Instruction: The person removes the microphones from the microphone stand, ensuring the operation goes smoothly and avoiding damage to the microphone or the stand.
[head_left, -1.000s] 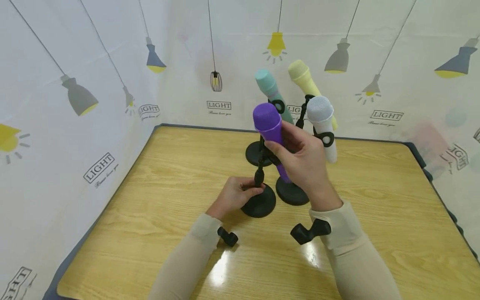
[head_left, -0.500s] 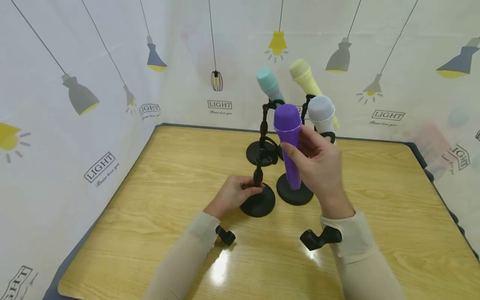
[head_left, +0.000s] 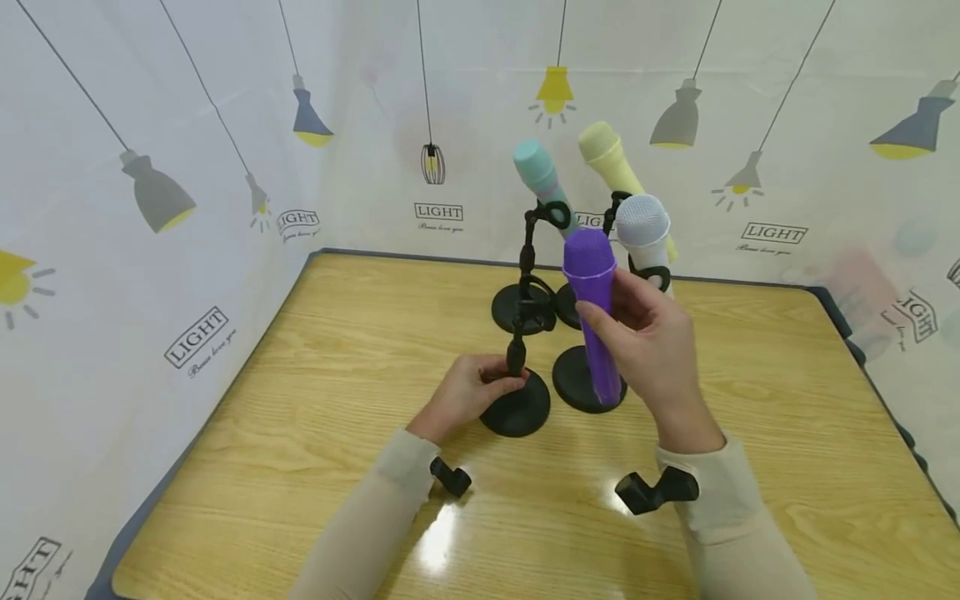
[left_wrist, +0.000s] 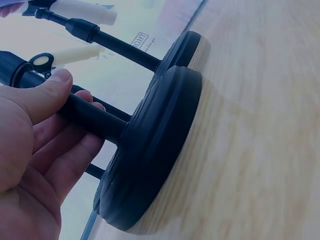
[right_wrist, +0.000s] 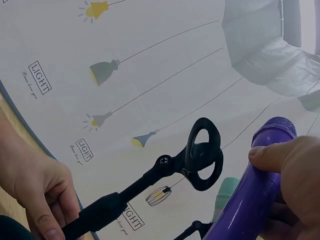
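Note:
My right hand [head_left: 654, 350] grips a purple microphone [head_left: 588, 275] by its upper handle, head up, in front of the other stands. With thumb and fingers my left hand [head_left: 468, 392] holds the pole of the nearest black microphone stand [head_left: 517, 408], just above its round base. In the left wrist view that base [left_wrist: 155, 145] rests on the wooden table. The right wrist view shows the stand's ring clip [right_wrist: 202, 155] with nothing in it, left of the purple microphone [right_wrist: 250, 200].
Behind stand several more black stands, bearing a teal microphone [head_left: 542, 171], a pale yellow microphone [head_left: 607, 150] and a white microphone [head_left: 642, 225]. The wooden table [head_left: 300, 400] meets a lamp-printed backdrop [head_left: 360, 100] at the back and sides.
The purple microphone has come away from the near stand's clip, moving right and down towards me in my right hand. My left hand stays on the pole.

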